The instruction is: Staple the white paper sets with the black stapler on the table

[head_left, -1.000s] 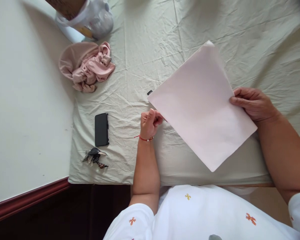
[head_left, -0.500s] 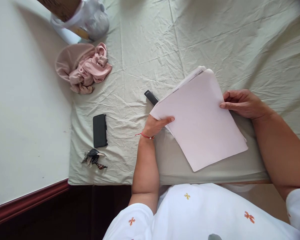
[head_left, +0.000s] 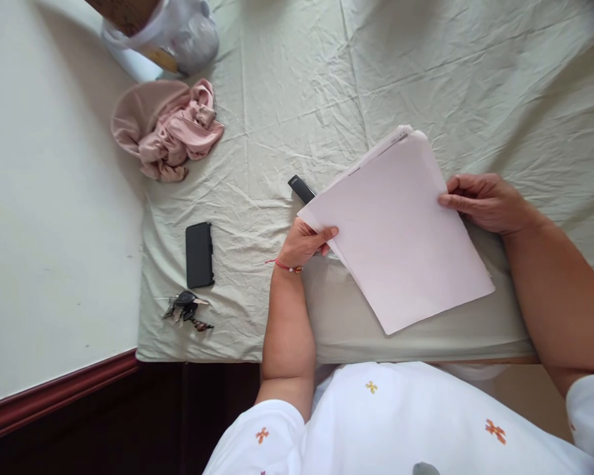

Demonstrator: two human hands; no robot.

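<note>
Since a second earlier, the pale sheet [head_left: 400, 231] had dropped onto its stack; left hand [head_left: 304, 243] and right hand [head_left: 485, 201] pinched opposite edges, squaring unfinished.

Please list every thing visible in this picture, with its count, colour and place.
stack of pale pink paper sheets: several, centre right, held by both hands
small black oblong object: one, partly under the stack's left corner
black phone: one, left on sheet
bunch of keys: one, dark, below phone
crumpled pink cloth: one, upper left
clear plastic bag: one, top left
wrinkled pale green sheet: one, covers surface
left hand: grips stack's left corner
right hand: grips stack's right edge
</note>
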